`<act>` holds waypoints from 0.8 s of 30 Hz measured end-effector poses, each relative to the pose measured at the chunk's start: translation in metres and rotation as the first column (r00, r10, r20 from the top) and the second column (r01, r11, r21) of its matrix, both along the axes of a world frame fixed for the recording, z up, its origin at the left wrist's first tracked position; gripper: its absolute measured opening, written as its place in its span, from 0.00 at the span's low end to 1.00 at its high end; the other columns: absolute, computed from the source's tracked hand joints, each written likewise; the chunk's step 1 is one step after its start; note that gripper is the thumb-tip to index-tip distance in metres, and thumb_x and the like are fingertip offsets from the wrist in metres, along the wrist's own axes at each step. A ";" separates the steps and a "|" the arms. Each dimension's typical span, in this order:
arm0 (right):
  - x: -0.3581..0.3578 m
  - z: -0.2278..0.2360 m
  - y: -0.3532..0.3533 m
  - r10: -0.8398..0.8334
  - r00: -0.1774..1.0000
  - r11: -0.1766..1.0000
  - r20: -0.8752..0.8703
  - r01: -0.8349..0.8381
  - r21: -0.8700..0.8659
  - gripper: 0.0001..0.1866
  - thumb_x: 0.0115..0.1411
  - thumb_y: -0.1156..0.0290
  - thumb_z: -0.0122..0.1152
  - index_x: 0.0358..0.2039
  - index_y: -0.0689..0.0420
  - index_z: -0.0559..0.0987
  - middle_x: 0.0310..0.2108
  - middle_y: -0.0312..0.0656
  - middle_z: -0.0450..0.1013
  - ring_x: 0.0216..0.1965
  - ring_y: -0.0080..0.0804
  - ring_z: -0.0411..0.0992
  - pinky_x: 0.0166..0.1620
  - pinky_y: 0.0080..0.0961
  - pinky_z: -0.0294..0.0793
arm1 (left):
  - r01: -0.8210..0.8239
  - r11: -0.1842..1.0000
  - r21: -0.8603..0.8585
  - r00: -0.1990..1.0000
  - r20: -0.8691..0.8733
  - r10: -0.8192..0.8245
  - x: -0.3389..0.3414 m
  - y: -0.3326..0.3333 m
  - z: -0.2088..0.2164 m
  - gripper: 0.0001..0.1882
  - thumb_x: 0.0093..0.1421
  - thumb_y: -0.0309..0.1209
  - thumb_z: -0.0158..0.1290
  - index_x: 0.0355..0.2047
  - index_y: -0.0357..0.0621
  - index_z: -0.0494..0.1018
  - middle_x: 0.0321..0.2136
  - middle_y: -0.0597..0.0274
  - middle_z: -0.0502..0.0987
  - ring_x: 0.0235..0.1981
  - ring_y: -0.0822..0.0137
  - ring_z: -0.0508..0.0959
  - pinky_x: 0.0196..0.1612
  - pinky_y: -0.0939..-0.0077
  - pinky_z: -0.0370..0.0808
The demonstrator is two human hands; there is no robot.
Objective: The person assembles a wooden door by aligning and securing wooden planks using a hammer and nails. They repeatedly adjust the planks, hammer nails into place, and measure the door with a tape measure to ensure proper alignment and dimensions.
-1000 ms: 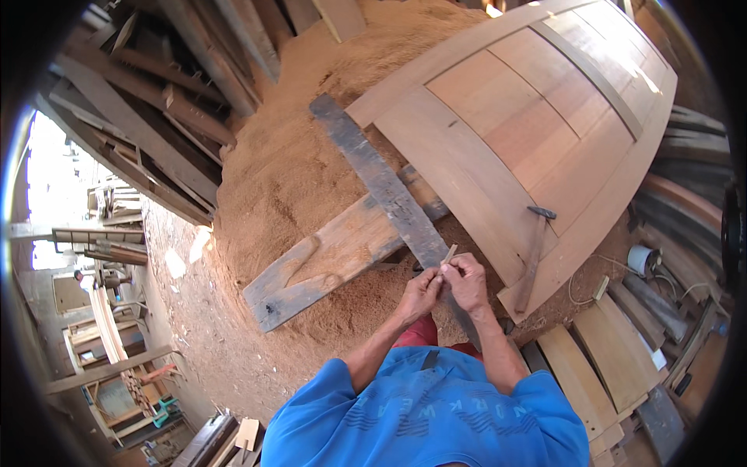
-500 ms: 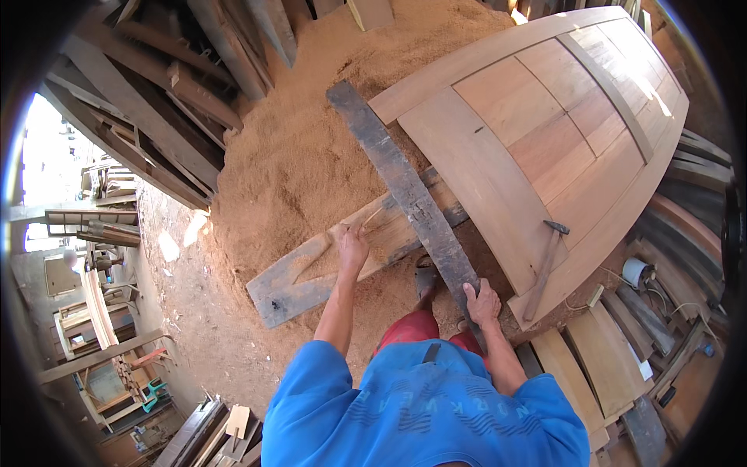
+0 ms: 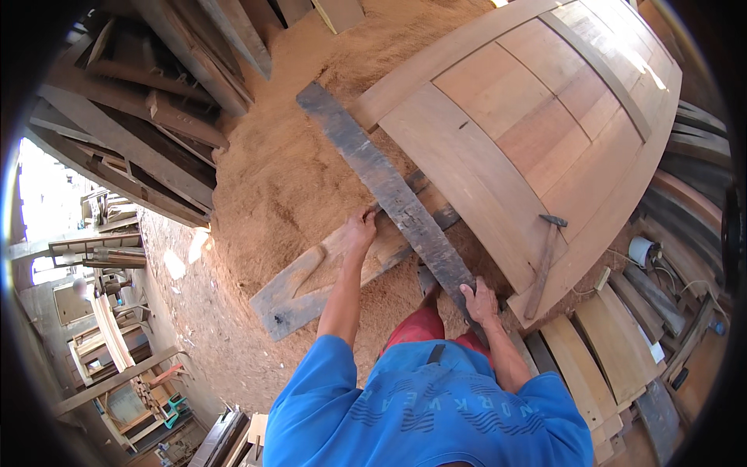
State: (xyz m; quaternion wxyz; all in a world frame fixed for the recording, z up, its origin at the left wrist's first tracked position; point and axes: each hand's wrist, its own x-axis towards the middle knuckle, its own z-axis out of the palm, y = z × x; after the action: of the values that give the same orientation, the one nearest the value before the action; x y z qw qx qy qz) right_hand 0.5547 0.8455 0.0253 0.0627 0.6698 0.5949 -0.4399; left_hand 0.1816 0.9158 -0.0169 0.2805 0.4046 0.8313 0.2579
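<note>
A long dark, weathered plank (image 3: pixel 389 187) slants from the sawdust pile toward my body. Near its lower end, my right hand (image 3: pixel 480 302) is closed around its edge. Below it crosses a wider board (image 3: pixel 284 307) with dark ends and a bare brown middle. My left hand (image 3: pixel 360 228) is over this board, beside the left edge of the plank. Its fingers are bent together at a small dark thing too unclear to name. To the right, a large panelled wooden door (image 3: pixel 475 171) lies flat, with a hammer (image 3: pixel 542 268) resting on its near corner.
Sawdust (image 3: pixel 272 156) is heaped around the boards. Stacked timbers (image 3: pixel 132 140) lean at the upper left. More planks (image 3: pixel 615 342) lie at the lower right, near a white cylindrical container (image 3: pixel 642 251). Wooden frames (image 3: pixel 117 373) stand at the far left.
My left hand has moved up and right along the wider board, closer to the dark plank. The far end of the plank appears shifted left in view, while my right hand keeps its grip.
</note>
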 end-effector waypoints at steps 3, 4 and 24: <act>0.001 0.000 0.000 -0.003 1.000 1.000 0.002 0.003 -0.013 0.35 0.61 0.43 0.52 0.58 0.60 0.67 0.42 0.67 0.74 0.47 0.66 0.72 0.51 0.54 0.69 | 0.061 0.997 0.055 0.973 -0.226 -0.047 0.013 0.007 0.005 0.08 0.57 0.30 0.57 0.38 0.47 0.80 0.38 0.50 0.77 0.45 0.49 0.72 0.51 0.57 0.68; 0.002 -0.002 -0.001 -0.006 1.000 1.000 0.013 0.007 -0.010 0.35 0.61 0.43 0.52 0.57 0.60 0.68 0.42 0.67 0.74 0.47 0.66 0.72 0.51 0.54 0.69 | 0.079 0.994 0.069 0.950 -0.309 -0.054 0.018 0.011 0.010 0.08 0.56 0.30 0.57 0.37 0.47 0.80 0.39 0.49 0.76 0.47 0.48 0.71 0.52 0.56 0.67; -0.005 0.006 0.003 -0.019 0.999 1.000 0.029 0.019 -0.016 0.32 0.61 0.45 0.54 0.54 0.60 0.70 0.43 0.65 0.74 0.49 0.64 0.71 0.51 0.52 0.69 | 0.323 0.891 0.320 0.902 -0.388 -0.188 -0.002 0.005 -0.001 0.09 0.51 0.23 0.57 0.34 0.43 0.77 0.31 0.51 0.76 0.37 0.50 0.75 0.44 0.58 0.69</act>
State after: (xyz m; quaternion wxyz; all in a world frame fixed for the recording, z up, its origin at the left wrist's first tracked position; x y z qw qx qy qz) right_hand 0.5499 0.8486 0.0317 0.0727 0.6812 0.5839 -0.4357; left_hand 0.1792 0.9204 -0.0181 0.0787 0.5973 0.7407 0.2974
